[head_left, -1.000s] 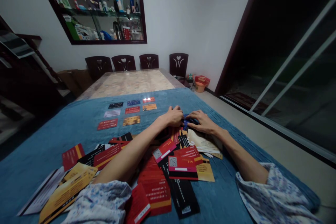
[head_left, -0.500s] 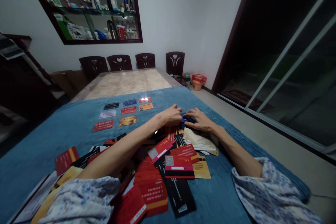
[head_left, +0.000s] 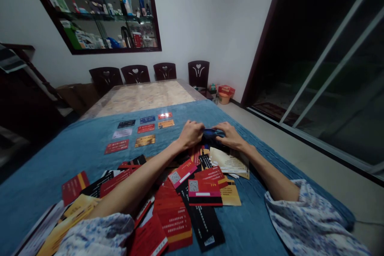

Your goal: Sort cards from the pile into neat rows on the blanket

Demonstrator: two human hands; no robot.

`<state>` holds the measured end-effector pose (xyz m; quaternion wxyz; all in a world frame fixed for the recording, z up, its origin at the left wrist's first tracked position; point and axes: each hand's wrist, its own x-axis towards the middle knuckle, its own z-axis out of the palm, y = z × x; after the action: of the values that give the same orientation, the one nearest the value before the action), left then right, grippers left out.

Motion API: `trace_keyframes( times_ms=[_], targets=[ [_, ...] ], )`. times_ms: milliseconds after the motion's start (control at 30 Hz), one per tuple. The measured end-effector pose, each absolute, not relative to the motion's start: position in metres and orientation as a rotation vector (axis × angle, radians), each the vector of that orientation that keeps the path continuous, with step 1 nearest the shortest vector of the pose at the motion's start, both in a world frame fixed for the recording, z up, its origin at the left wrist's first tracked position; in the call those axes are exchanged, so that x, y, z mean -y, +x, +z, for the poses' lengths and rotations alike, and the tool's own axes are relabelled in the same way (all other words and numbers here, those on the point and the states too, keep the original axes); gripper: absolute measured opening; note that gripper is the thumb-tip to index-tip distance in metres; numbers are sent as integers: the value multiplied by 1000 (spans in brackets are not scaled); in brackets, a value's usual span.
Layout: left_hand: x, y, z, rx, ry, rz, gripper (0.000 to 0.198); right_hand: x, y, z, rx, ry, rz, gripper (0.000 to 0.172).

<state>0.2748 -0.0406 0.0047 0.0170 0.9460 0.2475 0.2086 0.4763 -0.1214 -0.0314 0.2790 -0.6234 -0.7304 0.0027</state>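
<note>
My left hand [head_left: 192,133] is closed, its fingers curled at the left end of some dark blue cards [head_left: 211,134]. On the other end, my right hand [head_left: 230,137] grips with thumb and fingers. The blue cards are tilted up between both hands, partly hidden by the fingers, so how many there are I cannot tell. Just below my hands lies a loose heap of red cards [head_left: 177,224], black cards [head_left: 207,226] and gold cards [head_left: 231,194]. A cream card [head_left: 225,160] rests under my right wrist. My left forearm covers part of the heap.
Several cards lie in spaced rows ahead on the left, among them a blue card [head_left: 147,119] and a gold card [head_left: 145,140]. A blue cloth [head_left: 81,144] covers the near part of the table [head_left: 150,95]. Chairs [head_left: 198,73] stand along the far side.
The dark blue cards, flat and mostly hidden before, are now tilted up between my hands. My left hand has shifted slightly left and its fingers have curled in.
</note>
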Motion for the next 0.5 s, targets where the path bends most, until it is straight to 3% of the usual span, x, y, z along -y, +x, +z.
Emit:
trace_keyframes(
  times_ms=[233, 500],
  targets=[
    [46, 278, 0, -692, 2280, 838, 18, 119, 472, -32, 1834, -1544, 66, 24],
    [38, 278, -3, -685, 2056, 814, 19, 117, 466, -33, 1742, -1458, 89, 24]
  ],
)
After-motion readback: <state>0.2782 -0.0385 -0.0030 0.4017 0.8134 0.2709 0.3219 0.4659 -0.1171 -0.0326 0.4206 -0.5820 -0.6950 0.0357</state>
